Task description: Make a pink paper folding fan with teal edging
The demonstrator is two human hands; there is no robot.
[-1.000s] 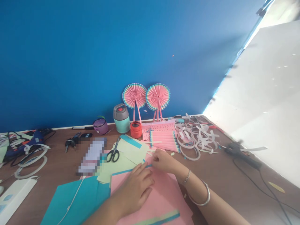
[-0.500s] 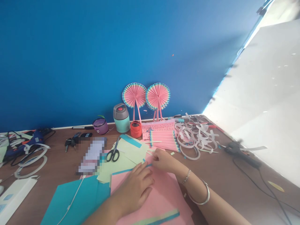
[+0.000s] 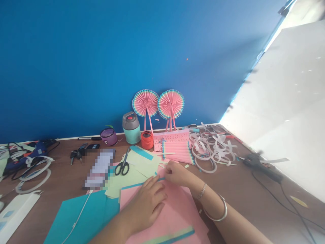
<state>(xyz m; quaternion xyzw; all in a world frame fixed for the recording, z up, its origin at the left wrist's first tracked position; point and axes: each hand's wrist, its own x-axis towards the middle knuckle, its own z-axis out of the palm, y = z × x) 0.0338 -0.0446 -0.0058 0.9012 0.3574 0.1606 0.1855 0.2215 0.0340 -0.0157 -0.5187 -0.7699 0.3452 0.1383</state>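
A pink paper sheet point(image 3: 175, 211) with a blue strip along its far edge and pale green and blue strips at its near edge lies in front of me. Flat on this sheet rests my left hand point(image 3: 146, 203), its fingers spread toward the far edge. My right hand point(image 3: 176, 173) is at that far edge, with thumb and fingers pinched together; what is between them is hidden. Pale green sheets point(image 3: 146, 162) lie just beyond, one carrying a blue strip. Black-handled scissors point(image 3: 122, 167) rest on them. A pleated pink paper piece point(image 3: 177, 151) sits beyond my right hand.
Two round paper fans point(image 3: 145, 103) lean on the blue wall beside a turquoise flask point(image 3: 132, 130) and red yarn point(image 3: 147, 140). Curled white strips point(image 3: 220, 147) and a glue gun point(image 3: 262, 167) lie right. Left are a blurred phone point(image 3: 100, 167), its cable, and teal paper point(image 3: 83, 213).
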